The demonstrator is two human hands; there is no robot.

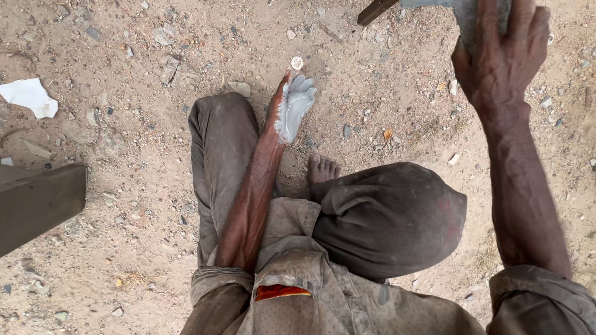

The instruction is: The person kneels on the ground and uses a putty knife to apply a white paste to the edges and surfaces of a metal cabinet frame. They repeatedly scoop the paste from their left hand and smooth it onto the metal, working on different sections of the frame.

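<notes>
A dusty grey-brown work shirt point(323, 298) with an orange patch at the chest is seen nearest the camera, above worn, dirt-stained trousers point(385, 217) drawn over a raised knee. A bare foot point(321, 169) is shown resting on the sandy, pebble-strewn ground point(143, 205) just beside that knee. The left hand point(292, 107) is held out low over the ground with its fingers spread flat and open, and its palm and fingers are coated in pale grey paste; nothing is gripped in it. A small round silver bottle cap point(297, 62) lies on the ground just beyond the fingertips. At the left edge, a dark flat slab point(37, 201) is partly in view, and a torn white scrap point(30, 97) lies farther off on the dirt. At the top right, the right hand point(500, 59) is raised and closed around a flat grey metal piece point(467, 15), whose full shape is cut off by the frame. A dark wooden stick point(375, 10) is seen beside it, near the top edge.
</notes>
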